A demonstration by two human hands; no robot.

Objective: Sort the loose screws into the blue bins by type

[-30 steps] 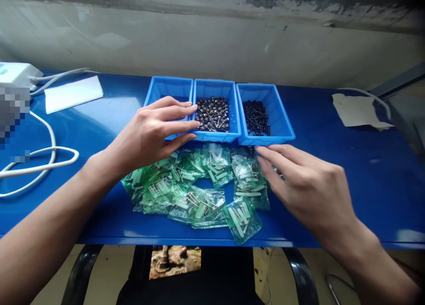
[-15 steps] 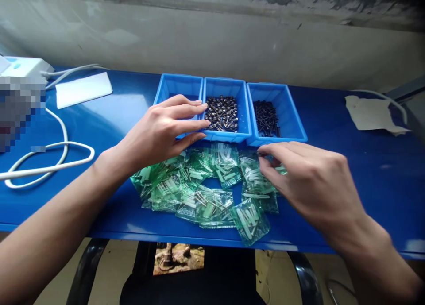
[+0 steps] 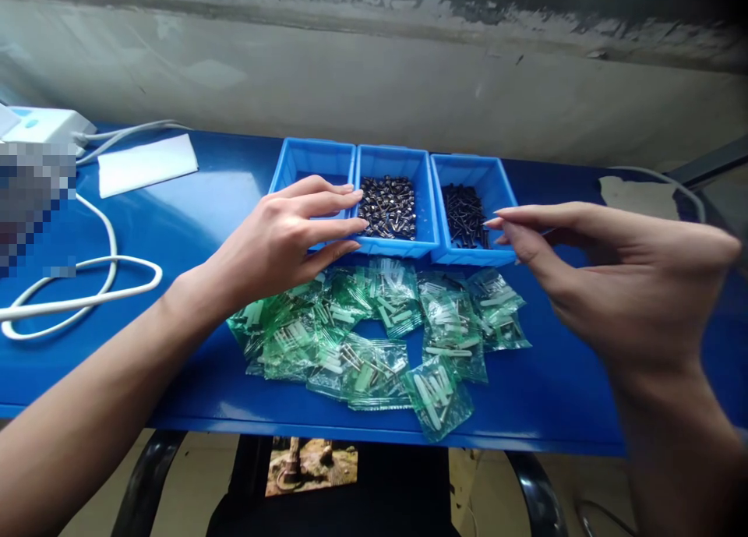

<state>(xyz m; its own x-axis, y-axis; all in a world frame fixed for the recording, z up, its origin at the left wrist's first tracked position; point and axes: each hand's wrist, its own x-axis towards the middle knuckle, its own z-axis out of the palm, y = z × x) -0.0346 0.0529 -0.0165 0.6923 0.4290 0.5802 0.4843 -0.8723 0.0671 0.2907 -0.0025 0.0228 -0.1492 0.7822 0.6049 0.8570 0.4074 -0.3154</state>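
Note:
My left hand (image 3: 286, 229) reaches over the divider between the left blue bin (image 3: 319, 146) and the middle blue bin (image 3: 429, 198). Its fingers are spread, with the tips at the middle bin's left rim. Short shiny metal fasteners (image 3: 389, 208) lie in that middle bin. Dark screws (image 3: 463, 216) fill part of the right blue bin (image 3: 499, 186). At that bin's front right corner, my right hand (image 3: 619, 276) has thumb and fingers pinched together; whatever is between them, if anything, is too small to make out. Below the bins lie several green-tinted clear packets (image 3: 377, 369) holding screws and pale plugs.
A folded white paper (image 3: 149, 165) and a white cable (image 3: 111, 233) lie on the left of the blue table (image 3: 555, 400). A white box (image 3: 50, 124) stands at the far left. Another pale paper (image 3: 640, 196) is at the right back, near the wall (image 3: 327, 77).
My right hand has moved up and right, from the packets to the right bin's front corner, uncovering packets beneath it. My left hand stays at the middle bin. The view has shifted slightly.

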